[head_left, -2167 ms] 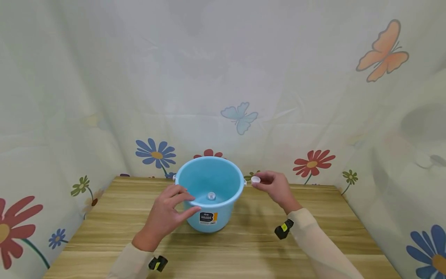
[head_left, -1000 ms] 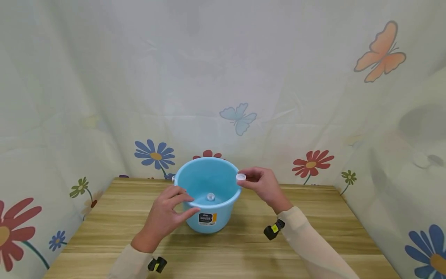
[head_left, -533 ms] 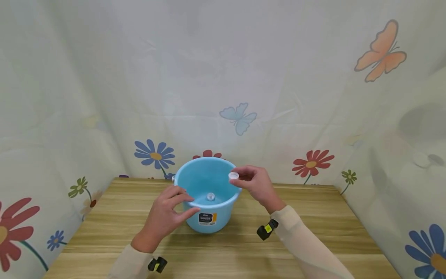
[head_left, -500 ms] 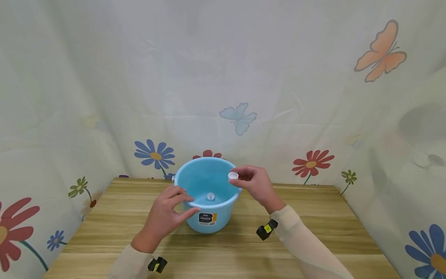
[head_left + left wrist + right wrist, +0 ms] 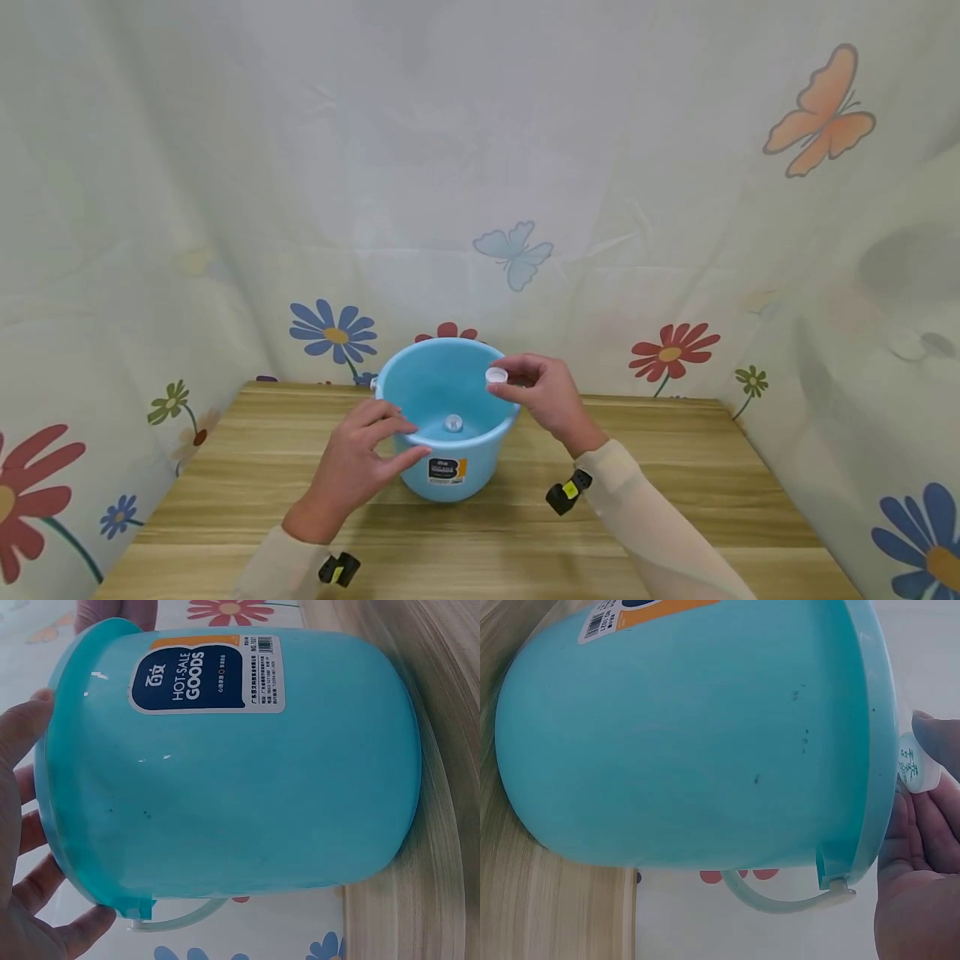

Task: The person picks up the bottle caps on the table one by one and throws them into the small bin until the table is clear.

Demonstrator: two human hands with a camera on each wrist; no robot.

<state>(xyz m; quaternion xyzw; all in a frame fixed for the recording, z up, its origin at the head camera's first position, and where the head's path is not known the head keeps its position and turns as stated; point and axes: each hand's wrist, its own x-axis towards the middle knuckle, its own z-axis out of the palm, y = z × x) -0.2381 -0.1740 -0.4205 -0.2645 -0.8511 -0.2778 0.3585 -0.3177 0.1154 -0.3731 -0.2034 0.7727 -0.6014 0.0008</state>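
Observation:
A light-blue bucket (image 5: 450,483) stands upright on the table. My left hand (image 5: 357,454) holds its near left rim, thumb outside and fingers over the edge; the left wrist view shows the thumb (image 5: 26,724) at that rim. Between thumb and fingers, my right hand (image 5: 551,400) pinches a white bottle cap (image 5: 496,377), hollow side up, over the bucket's right side. Green lettering shows on the cap (image 5: 916,763) in the right wrist view. Down on the bucket's floor lies a small round whitish piece (image 5: 453,423), resembling another cap.
Wood-grain tabletop (image 5: 600,533) surrounds the bucket. A pale curtain (image 5: 420,167) with flowers and butterflies hangs behind and on both sides. The bucket's carrying handle (image 5: 780,901) hangs down at its far side.
My right hand has carried the bottle cap leftward from beside the bucket to over its opening, slowing lately. The left hand stays on the rim, and the piece inside has not moved.

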